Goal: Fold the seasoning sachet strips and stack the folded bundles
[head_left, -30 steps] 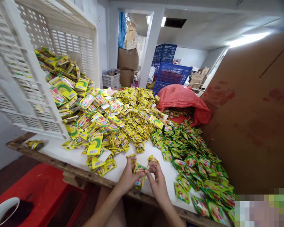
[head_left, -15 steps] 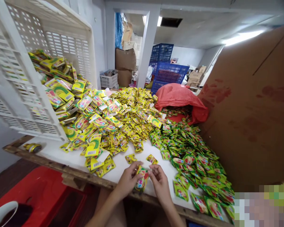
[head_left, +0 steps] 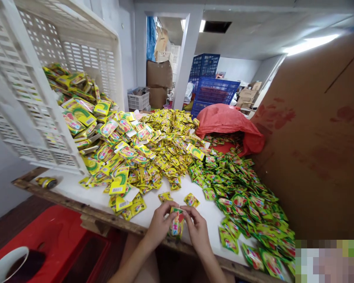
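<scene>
My left hand (head_left: 159, 224) and my right hand (head_left: 197, 228) meet at the near edge of the white tabletop (head_left: 76, 192). Together they pinch a small stack of sachets (head_left: 176, 224) between the fingers, both hands closed on it. Two loose yellow sachets (head_left: 191, 199) lie just beyond my fingertips. A big heap of yellow sachets (head_left: 153, 153) spills from a tipped white crate (head_left: 26, 90) on the left. A spread of green sachets (head_left: 242, 200) covers the right side of the table.
A red plastic bag (head_left: 227, 122) lies at the back right, against a tall cardboard sheet (head_left: 321, 137). Blue crates (head_left: 212, 86) and cardboard boxes (head_left: 159, 78) stand behind. A red stool (head_left: 53, 239) and a white cup (head_left: 6, 267) sit low on the left. A tape roll (head_left: 47, 182) rests at the table corner.
My hands have drawn slightly closer to me with the stack and tightened round it. The view has shifted a little; the heaps have not moved.
</scene>
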Tool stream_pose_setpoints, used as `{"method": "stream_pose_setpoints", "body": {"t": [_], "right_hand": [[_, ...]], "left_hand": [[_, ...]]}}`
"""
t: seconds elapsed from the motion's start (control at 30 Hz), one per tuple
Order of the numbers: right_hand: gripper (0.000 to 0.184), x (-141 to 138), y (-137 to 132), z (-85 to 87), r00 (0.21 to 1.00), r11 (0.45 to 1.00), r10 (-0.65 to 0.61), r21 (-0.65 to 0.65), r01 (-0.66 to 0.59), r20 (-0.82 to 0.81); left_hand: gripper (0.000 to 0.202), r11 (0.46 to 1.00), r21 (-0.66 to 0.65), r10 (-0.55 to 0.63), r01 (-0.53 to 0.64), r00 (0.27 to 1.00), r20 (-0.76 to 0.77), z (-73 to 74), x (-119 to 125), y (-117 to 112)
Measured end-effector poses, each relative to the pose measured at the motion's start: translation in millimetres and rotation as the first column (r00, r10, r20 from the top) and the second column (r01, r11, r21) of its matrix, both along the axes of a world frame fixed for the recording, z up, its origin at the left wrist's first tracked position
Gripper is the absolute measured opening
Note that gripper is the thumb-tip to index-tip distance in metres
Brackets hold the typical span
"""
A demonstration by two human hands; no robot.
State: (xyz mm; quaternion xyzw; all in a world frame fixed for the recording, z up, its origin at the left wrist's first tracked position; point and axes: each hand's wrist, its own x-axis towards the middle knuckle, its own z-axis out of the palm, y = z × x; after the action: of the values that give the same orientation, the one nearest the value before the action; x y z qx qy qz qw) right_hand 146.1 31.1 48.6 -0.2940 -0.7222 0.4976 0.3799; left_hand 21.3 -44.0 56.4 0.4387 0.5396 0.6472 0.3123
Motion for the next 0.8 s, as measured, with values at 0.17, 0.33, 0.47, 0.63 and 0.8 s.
{"method": "stream_pose_setpoints", "body": {"t": [0.17,0.33,0.47,0.63,0.8], "right_hand": [[0.021,3.3,-7.1,10.3,0.999,0.998,0.015,0.060,-0.018,0.052],[0.024,-1.2,-7.8,9.5,0.995,0.997,-0.059,0.053,0.055,0.076],[0.026,-4.8,-4.2,12.0,0.991,0.995,-0.093,0.050,0.089,0.096],[0.023,-3.6,-8.8,9.5,0.995,0.995,-0.093,0.038,0.091,0.047],[0.022,-8.8,-18.9,-4.5,0.995,0.995,-0.090,0.043,0.088,0.036]], "left_hand": [[0.013,0.999,-0.017,0.028,-0.030,0.993,-0.113,9.0,-1.1,-2.6],[0.013,0.993,-0.083,0.081,-0.088,0.993,-0.089,6.2,0.2,2.4],[0.013,0.987,-0.110,0.106,-0.117,0.989,-0.104,10.2,0.4,7.4],[0.017,0.991,-0.112,0.076,-0.078,0.997,-0.020,3.6,-2.3,6.6],[0.019,0.990,-0.141,0.024,-0.019,0.999,0.032,-8.1,3.0,-3.7]]}}
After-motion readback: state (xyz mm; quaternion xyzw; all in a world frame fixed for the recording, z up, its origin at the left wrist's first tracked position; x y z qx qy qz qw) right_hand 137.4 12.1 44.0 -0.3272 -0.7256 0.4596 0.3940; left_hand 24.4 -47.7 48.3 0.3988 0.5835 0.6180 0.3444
